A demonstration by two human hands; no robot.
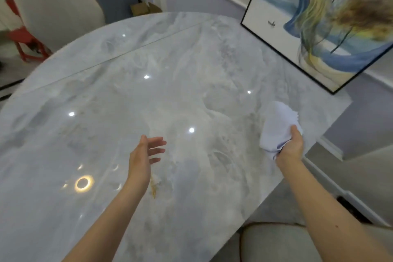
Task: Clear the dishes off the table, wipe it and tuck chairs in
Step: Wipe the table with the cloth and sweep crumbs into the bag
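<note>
The right hand [292, 144] grips a bunched white cloth [276, 127] over the desk [170, 83] at its right edge; the left hand [146, 153] hovers with straight fingers, holding nothing. No dishes show, so wiping seems underway. A yellowish smear [154, 187] remains near the left wrist, and two chairs, one [55, 4] far left and one [276, 242] near right, still need tucking.

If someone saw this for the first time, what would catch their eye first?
Likely the glossy marble table filling the view, dotted with reflected ceiling lights. Next, the right hand gripping a bunched white cloth near the table's right edge, and the framed swirl painting leaning at the far right. The left hand hovers open mid-table.
</note>
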